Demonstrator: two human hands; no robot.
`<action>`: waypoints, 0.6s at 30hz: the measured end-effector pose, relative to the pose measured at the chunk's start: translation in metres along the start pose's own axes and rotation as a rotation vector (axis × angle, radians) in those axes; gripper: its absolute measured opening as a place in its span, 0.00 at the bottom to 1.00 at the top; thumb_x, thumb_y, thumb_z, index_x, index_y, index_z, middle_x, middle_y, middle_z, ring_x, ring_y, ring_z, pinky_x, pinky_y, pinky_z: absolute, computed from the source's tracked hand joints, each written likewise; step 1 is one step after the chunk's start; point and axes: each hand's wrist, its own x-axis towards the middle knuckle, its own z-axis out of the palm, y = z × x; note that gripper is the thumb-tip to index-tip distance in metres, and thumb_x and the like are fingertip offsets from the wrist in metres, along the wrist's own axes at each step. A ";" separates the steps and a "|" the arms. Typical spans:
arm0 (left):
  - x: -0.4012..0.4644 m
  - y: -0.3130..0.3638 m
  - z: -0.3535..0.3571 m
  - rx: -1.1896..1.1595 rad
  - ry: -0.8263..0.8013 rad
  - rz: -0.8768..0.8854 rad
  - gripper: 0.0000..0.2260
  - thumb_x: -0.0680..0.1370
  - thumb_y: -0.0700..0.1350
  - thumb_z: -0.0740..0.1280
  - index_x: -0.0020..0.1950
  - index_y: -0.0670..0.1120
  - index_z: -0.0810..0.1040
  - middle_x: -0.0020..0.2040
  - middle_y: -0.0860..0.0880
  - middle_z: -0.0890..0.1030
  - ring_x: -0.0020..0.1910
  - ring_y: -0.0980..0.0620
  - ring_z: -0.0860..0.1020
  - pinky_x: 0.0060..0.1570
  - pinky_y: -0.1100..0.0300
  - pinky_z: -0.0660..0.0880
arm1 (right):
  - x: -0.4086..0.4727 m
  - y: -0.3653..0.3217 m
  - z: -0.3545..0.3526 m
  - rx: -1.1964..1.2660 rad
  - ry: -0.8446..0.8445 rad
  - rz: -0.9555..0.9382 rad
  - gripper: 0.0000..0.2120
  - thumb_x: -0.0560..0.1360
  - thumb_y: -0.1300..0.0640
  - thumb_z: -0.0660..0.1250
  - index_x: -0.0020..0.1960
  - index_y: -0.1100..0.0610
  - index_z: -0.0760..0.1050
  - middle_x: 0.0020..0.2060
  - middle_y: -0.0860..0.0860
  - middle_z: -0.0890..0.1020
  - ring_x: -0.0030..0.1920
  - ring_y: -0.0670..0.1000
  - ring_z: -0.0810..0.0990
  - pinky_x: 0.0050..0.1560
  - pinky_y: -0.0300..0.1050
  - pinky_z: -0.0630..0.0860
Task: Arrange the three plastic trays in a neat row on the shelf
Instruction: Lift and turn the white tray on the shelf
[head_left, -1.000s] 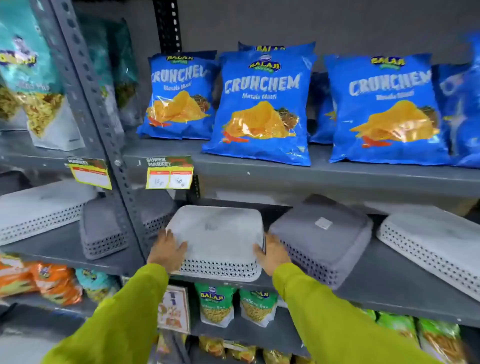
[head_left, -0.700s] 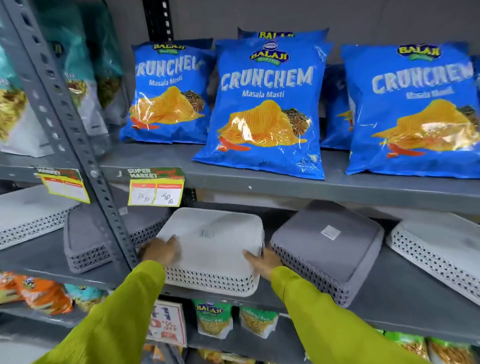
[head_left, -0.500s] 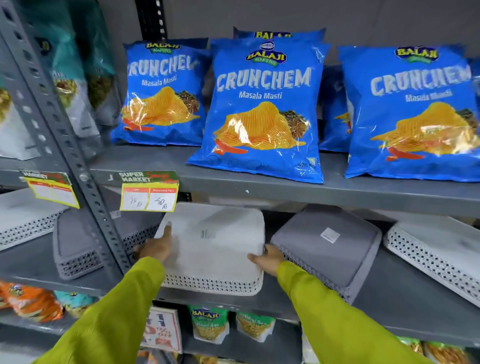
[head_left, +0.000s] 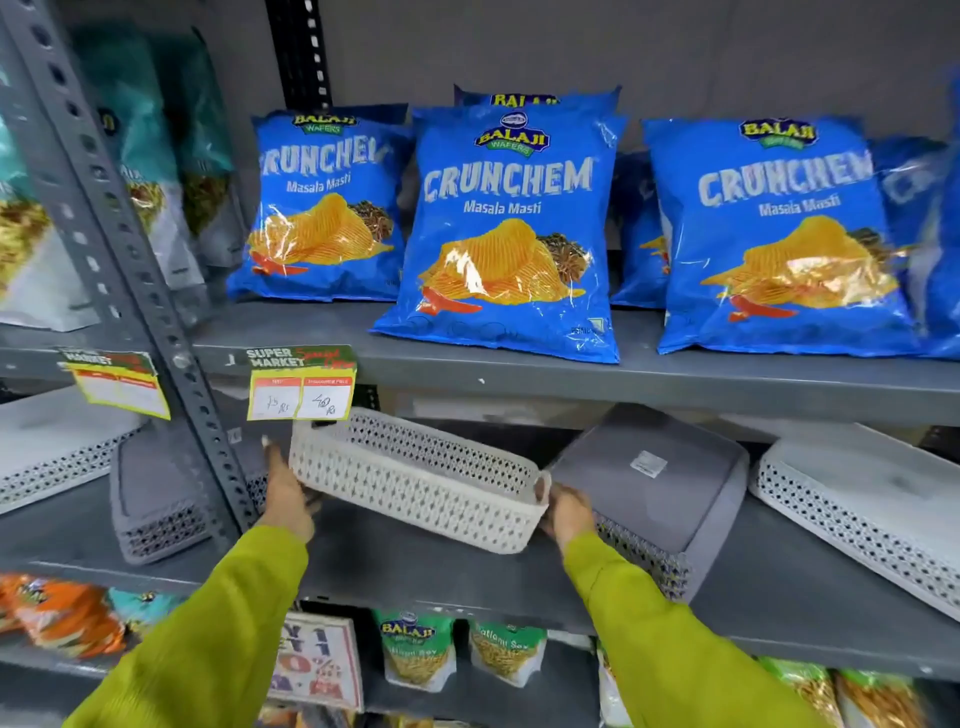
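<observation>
A white perforated plastic tray (head_left: 415, 488) is held open side up, tilted, just above the grey middle shelf (head_left: 415, 571). My left hand (head_left: 285, 493) grips its left end and my right hand (head_left: 569, 514) grips its right end. Just right of it a grey tray (head_left: 660, 483) lies upside down and skewed, with a small white label on its base. Further right a white tray (head_left: 872, 499) also lies upside down at an angle.
A slotted grey upright (head_left: 135, 270) stands left of my left hand, with another upside-down grey tray (head_left: 156, 493) behind it. The upper shelf edge (head_left: 623, 379) with price tags (head_left: 301, 389) hangs close above the held tray. Blue chip bags (head_left: 509, 234) sit above.
The white tray lay upside down on the shelf between my hands; now it is lifted and turned open side up. The view has moved closer.
</observation>
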 end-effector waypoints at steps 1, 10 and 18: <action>-0.003 -0.002 -0.005 -0.043 0.001 -0.011 0.32 0.72 0.72 0.52 0.53 0.49 0.79 0.52 0.44 0.79 0.48 0.45 0.78 0.52 0.50 0.75 | -0.027 -0.020 0.006 -0.004 -0.021 0.037 0.12 0.75 0.50 0.66 0.52 0.58 0.76 0.51 0.57 0.82 0.49 0.57 0.80 0.47 0.49 0.79; -0.018 -0.039 -0.020 0.580 0.130 -0.058 0.23 0.77 0.45 0.60 0.70 0.37 0.69 0.68 0.37 0.73 0.64 0.37 0.75 0.48 0.50 0.78 | -0.047 -0.036 0.008 -0.683 -0.065 -0.191 0.12 0.73 0.64 0.65 0.56 0.64 0.79 0.55 0.61 0.82 0.57 0.61 0.80 0.57 0.47 0.75; -0.074 -0.048 0.043 0.956 0.314 0.256 0.36 0.74 0.51 0.65 0.75 0.34 0.56 0.75 0.34 0.59 0.73 0.35 0.61 0.71 0.45 0.64 | -0.074 -0.032 -0.079 -0.664 0.207 -0.309 0.17 0.73 0.67 0.65 0.62 0.64 0.77 0.61 0.61 0.79 0.61 0.61 0.78 0.67 0.51 0.72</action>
